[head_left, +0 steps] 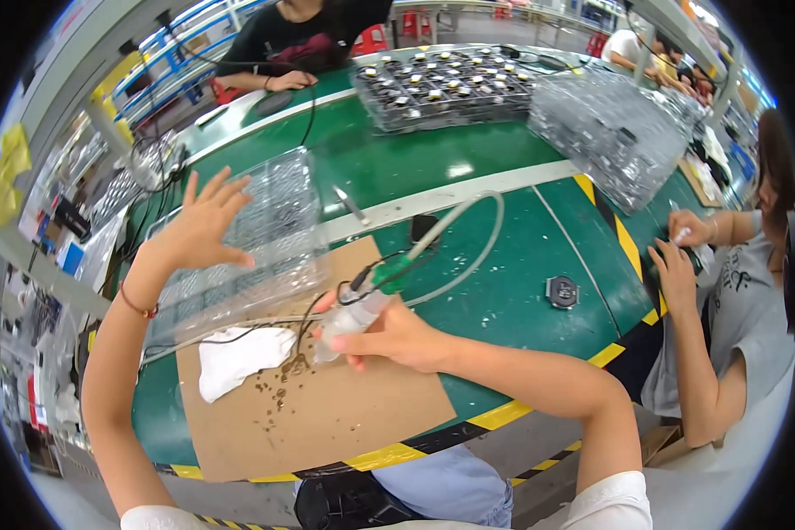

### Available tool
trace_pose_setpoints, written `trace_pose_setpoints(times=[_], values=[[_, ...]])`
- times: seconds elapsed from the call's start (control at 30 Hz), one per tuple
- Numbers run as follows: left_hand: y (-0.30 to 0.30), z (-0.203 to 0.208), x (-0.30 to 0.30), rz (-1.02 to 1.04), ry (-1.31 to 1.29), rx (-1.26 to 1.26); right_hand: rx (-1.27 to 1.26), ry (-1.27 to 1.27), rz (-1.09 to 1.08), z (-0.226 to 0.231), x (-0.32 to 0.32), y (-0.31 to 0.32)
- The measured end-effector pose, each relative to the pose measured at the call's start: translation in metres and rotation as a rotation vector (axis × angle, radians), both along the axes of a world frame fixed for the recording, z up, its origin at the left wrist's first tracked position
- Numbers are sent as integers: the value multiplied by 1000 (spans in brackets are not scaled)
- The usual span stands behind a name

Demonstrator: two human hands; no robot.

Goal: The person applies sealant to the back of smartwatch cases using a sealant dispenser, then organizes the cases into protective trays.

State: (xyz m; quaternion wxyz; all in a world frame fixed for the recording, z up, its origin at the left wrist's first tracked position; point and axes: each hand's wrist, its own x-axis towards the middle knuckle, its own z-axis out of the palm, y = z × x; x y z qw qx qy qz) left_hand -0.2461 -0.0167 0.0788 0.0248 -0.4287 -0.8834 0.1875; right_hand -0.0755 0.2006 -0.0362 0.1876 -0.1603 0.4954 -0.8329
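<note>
Counter (521, 283): green-topped, crossed by a pale strip, edged with yellow-and-black tape.
Co-worker at right (720, 309): beside the counter, in a grey top, both hands raised near its edge.
Co-worker across (296, 40): in a dark top, one forearm resting at the far edge.
Cardboard sheet (353, 424): brown, flat on the near part of the counter, its lower edge over the tape.
Clear tray (278, 238): ribbed plastic, left of centre, just beyond the cardboard sheet.
Wrapped bundle (605, 137): dark contents in clear plastic, far right.
Tray stack (415, 119): left of the wrapped bundle, filled with dark parts bearing pale tops.
Left hand (205, 225): spread, fingers apart, over the clear tray; whether it touches is hard to tell.
Right hand (380, 340): curled round the clear barrel, above the cardboard sheet.
Clear barrel (359, 316): tilted, green fitting at its upper end, lower end toward the cardboard sheet; contact there unclear.
Hose (496, 231): pale, looping right from the fitting.
White cloth (238, 360): crumpled on the cardboard sheet, left of the right hand.
Round dark part (561, 292): alone on the counter, right.
Slim tool (351, 203): silvery, beyond the clear barrel.
Small bits (280, 393): brownish, scattered below the cloth's right end.
</note>
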Motion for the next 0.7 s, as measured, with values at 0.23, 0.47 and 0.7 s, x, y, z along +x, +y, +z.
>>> trace_pose_setpoints(times=[0.23,0.47,0.7], values=[[-12,-27,-2,133,-501,-40,11,3,50,3,-2,-2],[-10,-32,-6,-4,-585,143,12,11,50,1,-2,2],[-20,-7,-7,2,-644,315,3,22,22,-3,-2,1]])
